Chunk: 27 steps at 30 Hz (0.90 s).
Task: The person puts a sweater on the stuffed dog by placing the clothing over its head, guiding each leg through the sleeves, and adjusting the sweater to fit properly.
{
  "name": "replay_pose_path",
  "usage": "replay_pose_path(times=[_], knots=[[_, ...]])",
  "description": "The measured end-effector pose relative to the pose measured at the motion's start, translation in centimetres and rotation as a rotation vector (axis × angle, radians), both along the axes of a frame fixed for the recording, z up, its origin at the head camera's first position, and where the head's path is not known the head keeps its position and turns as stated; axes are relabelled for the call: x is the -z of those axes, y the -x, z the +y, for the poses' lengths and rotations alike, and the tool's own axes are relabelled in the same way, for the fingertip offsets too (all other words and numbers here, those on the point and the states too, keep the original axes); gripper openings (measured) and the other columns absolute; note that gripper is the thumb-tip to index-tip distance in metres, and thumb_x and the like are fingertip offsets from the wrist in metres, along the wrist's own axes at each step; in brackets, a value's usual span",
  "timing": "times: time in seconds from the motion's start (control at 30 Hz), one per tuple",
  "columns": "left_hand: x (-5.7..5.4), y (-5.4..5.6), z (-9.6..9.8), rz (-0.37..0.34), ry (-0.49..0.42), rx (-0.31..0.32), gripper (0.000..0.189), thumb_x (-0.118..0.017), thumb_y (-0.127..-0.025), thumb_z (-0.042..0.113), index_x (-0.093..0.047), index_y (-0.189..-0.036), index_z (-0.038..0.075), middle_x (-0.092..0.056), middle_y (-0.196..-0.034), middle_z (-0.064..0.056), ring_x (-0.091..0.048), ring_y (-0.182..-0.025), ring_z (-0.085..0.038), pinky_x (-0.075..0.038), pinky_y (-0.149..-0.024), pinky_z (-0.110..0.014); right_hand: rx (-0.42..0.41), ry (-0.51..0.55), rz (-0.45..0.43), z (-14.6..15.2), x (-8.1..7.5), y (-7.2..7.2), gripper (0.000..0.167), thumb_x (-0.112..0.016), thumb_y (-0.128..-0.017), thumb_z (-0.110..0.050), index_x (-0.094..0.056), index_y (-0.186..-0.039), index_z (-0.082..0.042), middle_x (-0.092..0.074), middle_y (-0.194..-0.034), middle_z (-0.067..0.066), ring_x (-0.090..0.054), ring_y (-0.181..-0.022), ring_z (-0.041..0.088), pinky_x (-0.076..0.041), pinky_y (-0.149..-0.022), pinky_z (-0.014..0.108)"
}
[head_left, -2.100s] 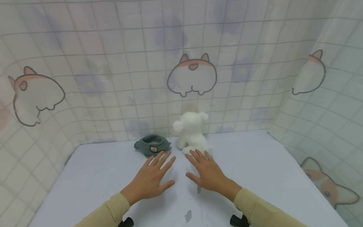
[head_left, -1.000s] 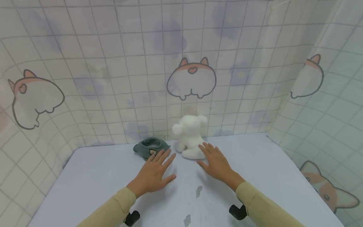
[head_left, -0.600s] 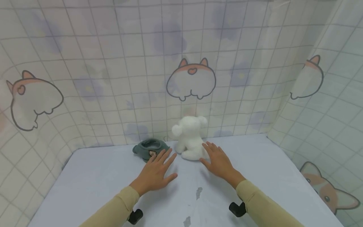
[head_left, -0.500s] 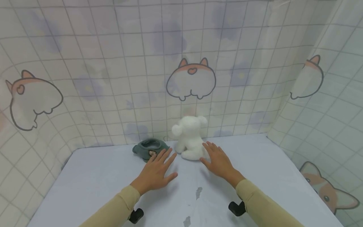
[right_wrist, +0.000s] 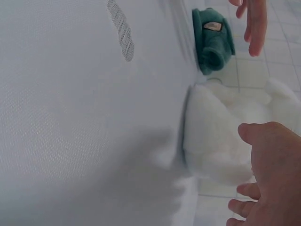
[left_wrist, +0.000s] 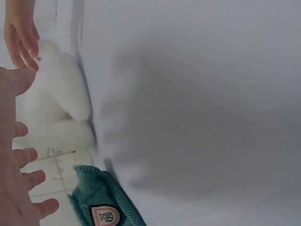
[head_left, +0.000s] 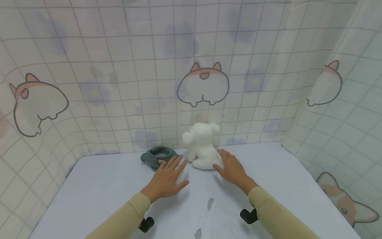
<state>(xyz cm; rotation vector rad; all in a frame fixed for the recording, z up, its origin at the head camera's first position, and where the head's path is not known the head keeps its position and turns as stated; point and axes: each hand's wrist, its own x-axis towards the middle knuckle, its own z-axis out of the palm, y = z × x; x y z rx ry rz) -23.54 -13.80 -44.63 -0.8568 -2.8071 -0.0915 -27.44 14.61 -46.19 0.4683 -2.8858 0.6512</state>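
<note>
A white plush dog (head_left: 201, 142) sits upright at the back of the table. To its left lies a small teal doll sweater (head_left: 150, 160) with an open neck and a patch, its front right partly hidden by my left fingers in the head view. My left hand (head_left: 165, 181) is spread, palm down, above the table in front of the sweater, holding nothing. My right hand (head_left: 234, 170) is at the plush dog's lower right side, fingers extended and thumb apart. Whether it touches the fur I cannot tell; the right wrist view shows the hand (right_wrist: 277, 172) overlapping the plush.
The white table (head_left: 98, 189) has grey worn spots (head_left: 210, 203) near its middle. Behind it hangs a checked curtain (head_left: 125, 99) with corgi prints, which also closes off both sides. A black wrist mount (head_left: 249, 216) shows under each sleeve.
My right hand has moved right and forward, from in front of the plush dog to its right side. My left hand has shifted slightly right. The plush and sweater stay in place.
</note>
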Motion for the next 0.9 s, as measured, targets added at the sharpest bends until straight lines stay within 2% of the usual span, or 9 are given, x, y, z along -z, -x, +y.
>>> replay_pose_path(times=[0.23,0.47,0.77,0.9], knots=[[0.3,0.4,0.1,-0.039,-0.002,-0.029,0.071,-0.045,-0.095,0.058,-0.029,-0.153,0.018,-0.028,-0.159,-0.008,-0.032,-0.144,-0.032,-0.034,-0.108,-0.061,0.013,0.015,-0.016,-0.3,0.1,0.4,0.068,-0.061,-0.094,-0.038,-0.037,-0.146,-0.001,-0.04,-0.149,0.023,-0.038,-0.138,0.04,-0.031,-0.113,0.055],[0.8,1.4,0.4,-0.06,-0.027,-0.034,0.072,-0.045,-0.095,0.058,-0.029,-0.153,0.018,-0.028,-0.159,-0.008,-0.032,-0.144,-0.032,-0.034,-0.109,-0.059,0.021,0.042,-0.038,-0.5,0.6,1.0,0.069,-0.061,-0.093,-0.039,-0.035,-0.146,-0.002,-0.046,-0.146,0.019,-0.045,-0.132,0.039,-0.038,-0.109,0.053],[1.3,2.4,1.0,-0.104,-0.009,-0.061,0.073,-0.043,-0.096,0.058,-0.024,-0.154,0.018,-0.024,-0.16,-0.009,-0.03,-0.145,-0.033,-0.038,-0.109,-0.055,0.033,0.09,-0.063,-1.1,1.0,1.6,0.07,-0.062,-0.093,-0.041,-0.034,-0.146,-0.005,-0.048,-0.144,0.019,-0.046,-0.133,0.036,-0.038,-0.109,0.05],[1.2,2.6,1.3,-0.134,-0.039,-0.055,0.075,-0.046,-0.096,0.056,-0.024,-0.154,0.016,-0.023,-0.16,-0.011,-0.033,-0.143,-0.034,-0.041,-0.107,-0.053,0.042,0.083,-0.082,-1.4,1.2,1.9,0.073,-0.061,-0.093,-0.041,-0.031,-0.148,-0.003,-0.044,-0.147,0.019,-0.044,-0.135,0.036,-0.037,-0.111,0.05]])
